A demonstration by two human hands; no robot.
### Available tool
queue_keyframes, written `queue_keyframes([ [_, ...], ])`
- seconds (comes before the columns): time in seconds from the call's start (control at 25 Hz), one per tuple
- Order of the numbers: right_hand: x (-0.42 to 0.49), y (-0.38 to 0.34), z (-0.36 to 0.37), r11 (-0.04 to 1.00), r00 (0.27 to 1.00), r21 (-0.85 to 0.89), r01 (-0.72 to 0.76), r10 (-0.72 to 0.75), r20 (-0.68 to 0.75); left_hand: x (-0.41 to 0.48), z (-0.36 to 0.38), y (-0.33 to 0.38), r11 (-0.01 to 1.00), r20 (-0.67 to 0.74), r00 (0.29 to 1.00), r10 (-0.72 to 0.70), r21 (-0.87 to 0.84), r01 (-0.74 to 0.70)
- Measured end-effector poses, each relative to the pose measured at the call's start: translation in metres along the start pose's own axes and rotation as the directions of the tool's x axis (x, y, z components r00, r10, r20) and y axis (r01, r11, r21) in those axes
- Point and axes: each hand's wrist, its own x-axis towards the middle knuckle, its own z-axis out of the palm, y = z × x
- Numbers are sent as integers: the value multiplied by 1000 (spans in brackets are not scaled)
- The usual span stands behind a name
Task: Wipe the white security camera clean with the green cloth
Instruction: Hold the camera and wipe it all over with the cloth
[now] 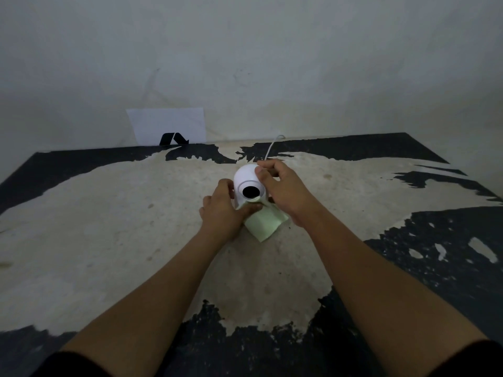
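Presently the white security camera (249, 183) stands upright mid-tabletop (109, 227), lens facing the wearer. Right hand (283, 190) grips its top and far side, likely steadying it against wiping pressure. Left hand (226, 208) pinches the green cloth (265, 223) against the camera's lower front; loose cloth trails onto the tabletop between both hands. White cable (273, 145) exits rearward.

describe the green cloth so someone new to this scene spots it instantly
Start at the worn black-and-beige table; near its middle stands a white security camera. The green cloth lies at its base, pressed there by the left hand: the only pale green thing.
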Motion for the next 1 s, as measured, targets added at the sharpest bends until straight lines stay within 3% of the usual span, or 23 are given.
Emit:
queue_keyframes([
  [0.16, 1, 1, -1, 1000, 1000, 15, -8, 8, 14, 10, -26, -14, 987, 87, 993, 81, 132, -92],
  [0.36, 1, 0, -5, 998, 999, 66, -19, 16, 50, -1, -38, -11, 990, 105, 985, 140, 12, -142],
  [0.56, -31, -11, -19, 995, 998, -82, 55, -57, -26, -37, -48, -8, 977, 134, 977, 164, -160, -142],
  [0.68, -65, -6, -20, 974, 972, -219, 52, 1, 234, -53, -54, -3, 968, 201, 959, 201, -193, -162],
  [0.76, -75, 4, -10, 942, 952, -326, 81, 24, 305, -57, -55, -1, 964, 249, 946, 207, -216, -155],
  [0.88, -67, 20, -6, 888, 978, -440, 133, -46, 203, -49, -56, -3, 958, 233, 956, 180, -260, -118],
  [1.0, -48, 32, -14, 867, 994, -486, 107, -74, 86, -27, -59, -1, 934, 67, 992, 110, -349, -80],
])
